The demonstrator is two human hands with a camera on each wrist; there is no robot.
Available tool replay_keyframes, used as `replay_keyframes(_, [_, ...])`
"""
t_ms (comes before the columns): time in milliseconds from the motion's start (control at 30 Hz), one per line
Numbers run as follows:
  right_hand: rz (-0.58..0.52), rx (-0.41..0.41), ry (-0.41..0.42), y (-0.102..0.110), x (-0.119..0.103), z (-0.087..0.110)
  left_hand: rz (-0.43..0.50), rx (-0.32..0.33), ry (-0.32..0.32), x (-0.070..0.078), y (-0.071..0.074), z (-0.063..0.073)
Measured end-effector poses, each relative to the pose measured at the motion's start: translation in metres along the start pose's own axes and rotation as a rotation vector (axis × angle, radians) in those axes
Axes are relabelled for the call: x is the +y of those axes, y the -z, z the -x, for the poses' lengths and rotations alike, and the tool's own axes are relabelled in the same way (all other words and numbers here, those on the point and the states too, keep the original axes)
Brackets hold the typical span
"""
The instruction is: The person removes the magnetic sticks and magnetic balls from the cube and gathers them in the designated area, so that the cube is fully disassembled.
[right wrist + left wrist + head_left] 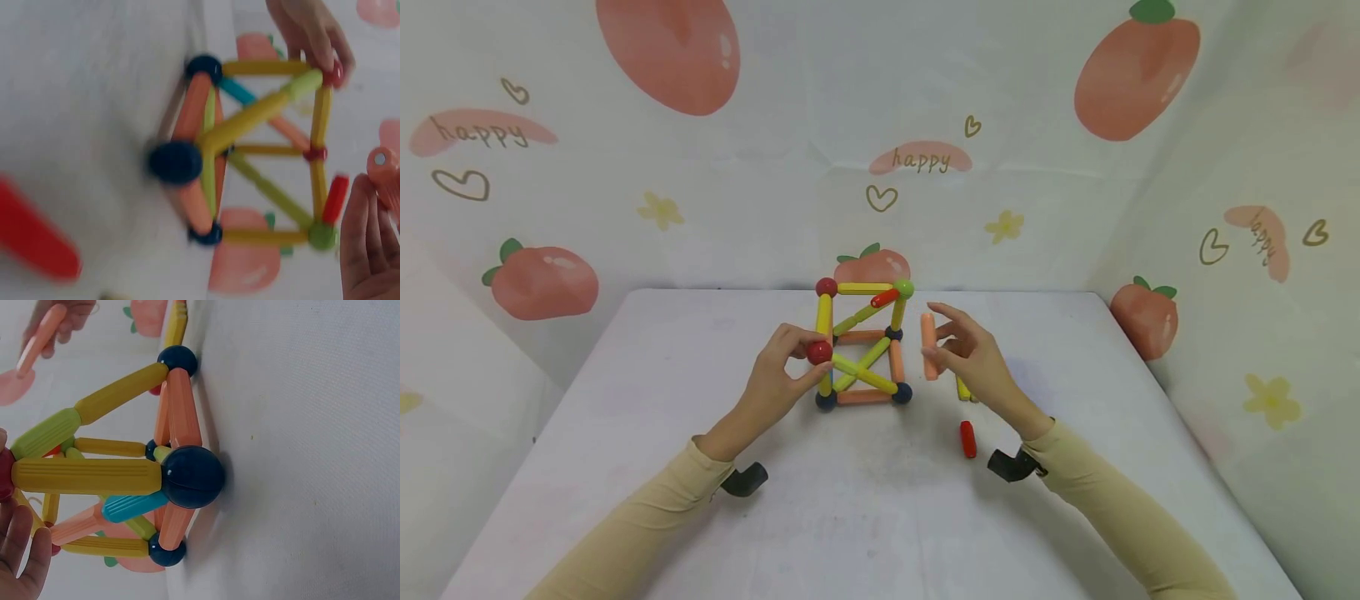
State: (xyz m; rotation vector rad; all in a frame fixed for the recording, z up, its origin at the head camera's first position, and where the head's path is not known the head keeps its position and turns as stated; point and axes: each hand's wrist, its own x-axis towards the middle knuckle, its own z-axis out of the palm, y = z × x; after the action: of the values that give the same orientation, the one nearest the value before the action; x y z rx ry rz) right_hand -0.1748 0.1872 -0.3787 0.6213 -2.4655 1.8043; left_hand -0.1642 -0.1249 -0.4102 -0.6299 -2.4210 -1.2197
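Observation:
A box-like frame of magnetic rods and balls stands mid-table, with navy balls [193,477] at its base. My left hand [775,371] pinches the red ball [819,353] at the frame's near upper left corner, thumb below and fingers above. From this ball a yellow rod [87,475] runs down to a base ball, and a diagonal of green and yellow rods slopes to the near right base ball [902,392]. To the right of the frame, my right hand [972,358] holds a loose peach rod [929,346] upright between thumb and fingers, apart from the frame.
A short red rod [885,297] sticks out from the green ball [904,288] at the far upper right corner. On the table lie another red rod [967,439] and yellow rods [963,388], partly behind my right hand. A printed cloth backdrop [760,208] rises behind the table.

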Motion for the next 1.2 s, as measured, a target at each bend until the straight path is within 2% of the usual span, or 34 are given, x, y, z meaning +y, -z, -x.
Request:
replay_keyframes(133, [0.064, 0.030, -0.018, 0.030, 0.014, 0.009, 0.007, 0.002, -0.004, 0.001, 0.000, 0.000])
replay_keyframes(300, [0.092, 0.052, -0.043, 0.063, 0.032, 0.016, 0.006, 0.009, -0.010, 0.001, 0.001, 0.000])
replay_keyframes(433, [0.162, 0.038, -0.083, 0.086, 0.045, 0.020, 0.004, 0.010, -0.013, 0.000, 0.001, 0.001])
replay_keyframes(567, [0.213, 0.000, -0.158, 0.103, 0.060, 0.022, 0.005, 0.006, -0.011, 0.000, 0.000, 0.001])
replay_keyframes(867, [0.253, -0.082, -0.296, 0.121, 0.085, 0.028, 0.009, 0.000, -0.009, 0.000, -0.001, 0.001])
replay_keyframes(1200, [0.278, -0.158, -0.352, 0.123, 0.098, 0.027, 0.011, 0.003, -0.009, 0.000, -0.001, 0.001])
